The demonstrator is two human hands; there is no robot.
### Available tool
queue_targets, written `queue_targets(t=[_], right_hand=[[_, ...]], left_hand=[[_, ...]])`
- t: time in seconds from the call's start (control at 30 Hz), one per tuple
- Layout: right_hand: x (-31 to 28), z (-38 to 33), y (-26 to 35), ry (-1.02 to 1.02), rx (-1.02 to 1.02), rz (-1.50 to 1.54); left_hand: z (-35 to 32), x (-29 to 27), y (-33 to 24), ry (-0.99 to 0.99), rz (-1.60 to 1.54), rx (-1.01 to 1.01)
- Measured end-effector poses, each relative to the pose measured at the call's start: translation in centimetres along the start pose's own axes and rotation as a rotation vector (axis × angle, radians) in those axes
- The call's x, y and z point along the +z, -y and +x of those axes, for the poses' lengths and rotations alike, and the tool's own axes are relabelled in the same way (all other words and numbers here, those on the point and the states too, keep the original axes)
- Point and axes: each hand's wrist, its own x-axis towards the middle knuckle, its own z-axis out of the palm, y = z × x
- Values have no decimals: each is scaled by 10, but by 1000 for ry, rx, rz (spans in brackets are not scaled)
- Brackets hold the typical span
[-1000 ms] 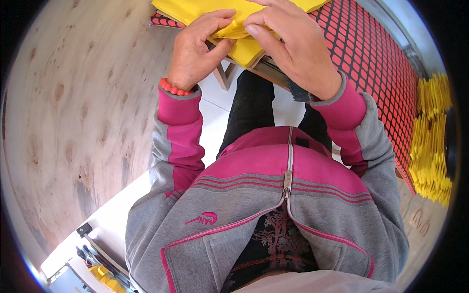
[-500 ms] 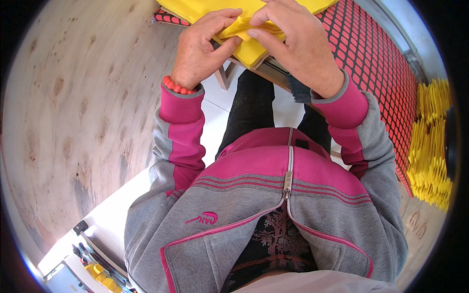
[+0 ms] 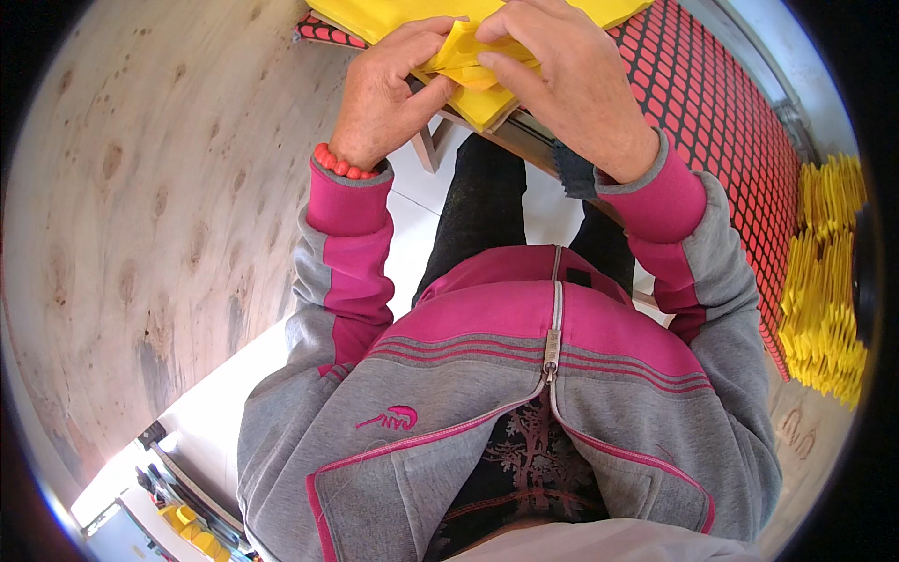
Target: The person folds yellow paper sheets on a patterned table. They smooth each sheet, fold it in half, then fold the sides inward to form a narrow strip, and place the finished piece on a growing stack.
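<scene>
At the top of the view, a folded piece of thin yellow cloth [image 3: 464, 62] is bunched between my two hands. My left hand [image 3: 389, 98], with a red bead bracelet [image 3: 343, 166] at its wrist, grips the cloth's left side between thumb and fingers. On the other side, my right hand [image 3: 576, 84] holds the cloth's right edge with bent thumb and forefinger. One narrow flap stands up between the hands. Beneath it lies more yellow material [image 3: 485, 110], its corner pointing toward me over the table edge. Some fingertips are hidden by the folds.
A red and black patterned cover [image 3: 698, 89] lies over the surface at right. Stacks of yellow folded pieces [image 3: 824, 300] stand at the far right. A large wooden board [image 3: 159, 206] fills the left. Various small items, some yellow [image 3: 192, 532], sit at lower left.
A flap of the yellow cloth has risen between my hands and its folds have shifted. Both hands stay in nearly the same place, with slight finger movement.
</scene>
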Motion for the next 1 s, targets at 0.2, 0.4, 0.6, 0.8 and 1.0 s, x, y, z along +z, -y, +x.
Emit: queue_targets(t=[0.2, 0.4, 0.6, 0.8, 1.0], right_hand=[[4, -1, 1, 10, -24, -37], [5, 0, 2, 18, -22, -20], [2, -6, 5, 0, -36, -31], [-18, -22, 5, -26, 67, -40], [-31, -41, -7, -25, 191, 121]], left_hand=[[-1, -1, -1, 24, -2, -14], [-3, -3, -1, 56, 8, -53], [-2, -1, 4, 44, -30, -1], [0, 7, -4, -10, 70, 11], [7, 14, -6, -171, 110, 62]])
